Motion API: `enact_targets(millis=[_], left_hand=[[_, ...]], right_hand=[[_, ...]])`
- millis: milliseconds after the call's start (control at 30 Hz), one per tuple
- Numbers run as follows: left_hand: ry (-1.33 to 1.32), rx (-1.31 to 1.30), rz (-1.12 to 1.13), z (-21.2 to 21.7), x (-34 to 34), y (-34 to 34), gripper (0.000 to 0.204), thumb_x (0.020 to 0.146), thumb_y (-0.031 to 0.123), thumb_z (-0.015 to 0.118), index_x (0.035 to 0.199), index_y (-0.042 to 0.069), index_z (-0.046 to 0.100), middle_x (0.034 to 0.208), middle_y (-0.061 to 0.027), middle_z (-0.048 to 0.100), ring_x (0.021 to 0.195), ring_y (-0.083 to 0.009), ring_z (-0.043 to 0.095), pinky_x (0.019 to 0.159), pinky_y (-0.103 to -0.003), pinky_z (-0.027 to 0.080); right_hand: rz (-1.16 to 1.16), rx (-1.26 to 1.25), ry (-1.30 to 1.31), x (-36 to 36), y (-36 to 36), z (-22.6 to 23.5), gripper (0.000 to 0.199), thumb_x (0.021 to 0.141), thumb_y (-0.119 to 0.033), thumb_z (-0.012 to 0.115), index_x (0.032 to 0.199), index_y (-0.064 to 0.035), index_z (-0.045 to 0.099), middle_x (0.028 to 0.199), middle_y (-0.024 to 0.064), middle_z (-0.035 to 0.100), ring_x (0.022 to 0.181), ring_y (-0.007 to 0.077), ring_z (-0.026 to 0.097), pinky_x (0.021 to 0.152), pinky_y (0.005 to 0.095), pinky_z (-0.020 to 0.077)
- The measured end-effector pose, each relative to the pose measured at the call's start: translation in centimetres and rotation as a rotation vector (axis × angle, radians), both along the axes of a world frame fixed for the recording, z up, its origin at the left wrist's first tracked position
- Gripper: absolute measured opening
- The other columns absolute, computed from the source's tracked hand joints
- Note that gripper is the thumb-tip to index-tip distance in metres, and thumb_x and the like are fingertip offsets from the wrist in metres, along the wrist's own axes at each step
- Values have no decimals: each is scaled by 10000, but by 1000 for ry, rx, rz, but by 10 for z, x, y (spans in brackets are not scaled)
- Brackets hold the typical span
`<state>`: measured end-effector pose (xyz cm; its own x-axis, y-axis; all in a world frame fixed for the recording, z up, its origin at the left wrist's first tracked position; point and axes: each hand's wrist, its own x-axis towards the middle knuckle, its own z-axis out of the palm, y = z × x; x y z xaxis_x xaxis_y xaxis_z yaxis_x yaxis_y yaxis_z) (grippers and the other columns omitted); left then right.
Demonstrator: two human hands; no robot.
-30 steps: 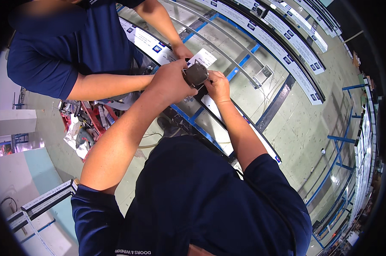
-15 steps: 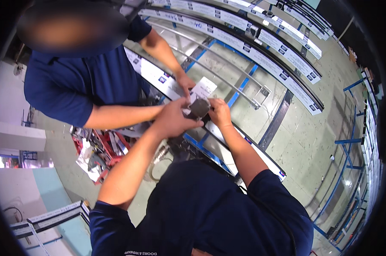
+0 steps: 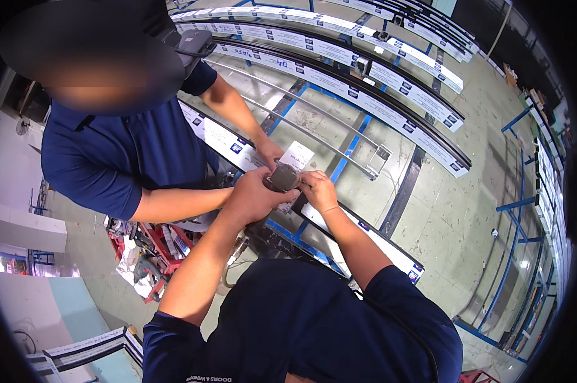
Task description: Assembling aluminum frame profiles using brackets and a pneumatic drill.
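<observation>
Small grey block (image 3: 284, 177), held above a dark rail (image 3: 339, 217), long axis tilted up and right, left hand (image 3: 253, 198) wrapped round its lower end, right hand (image 3: 317, 189) pinching its right side, co-worker's hand (image 3: 267, 153) just behind.

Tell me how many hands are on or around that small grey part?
3. The left hand and right hand grip the grey part from either side; a co-worker's hand rests just behind it. The co-worker's other hand is hidden.
</observation>
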<state>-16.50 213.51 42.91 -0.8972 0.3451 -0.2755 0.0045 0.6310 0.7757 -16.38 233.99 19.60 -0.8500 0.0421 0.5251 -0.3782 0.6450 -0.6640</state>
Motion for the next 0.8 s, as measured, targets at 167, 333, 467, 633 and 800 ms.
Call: enact_targets(millis=[167,333,467,633,800], left_hand=[[-76,23,15,-16,-13,-18,630,799,345,998,1177,-67,706,910,-102,795,812,-134,732,775,-313,598],[-8,35,-29,-18,-4,-49,833,749,474,995,1312,-51,678,1107,-169,811,974,-224,779,894,-370,618],[265,68,19,7,28,-65,621,761,438,980,1149,27,724,950,-125,783,861,-213,769,818,-365,614],[300,316,237,14,50,-131,527,735,306,983,1090,14,724,966,-127,766,870,-161,734,806,-326,584],[532,425,533,-22,50,-170,491,805,253,913,1166,-15,717,1062,-181,767,975,-293,750,907,-421,571]], right_hand=[[5,39,-12,1,-10,5,137,904,-188,809,1027,-126,803,1019,59,786,981,315,723,868,421,593],[71,44,108,2,-21,12,114,881,-133,821,987,-90,819,1077,78,806,1063,296,736,973,412,578],[-131,-34,83,17,-24,19,105,937,-94,786,1029,-46,805,1078,131,798,1049,329,734,976,438,565],[-80,-687,-95,10,-45,34,175,1134,-149,624,1209,-28,726,1067,61,743,964,157,695,867,311,560],[265,-1183,-655,8,-121,82,195,1167,-255,553,1185,-101,672,877,-39,593,764,102,574,720,248,505]])
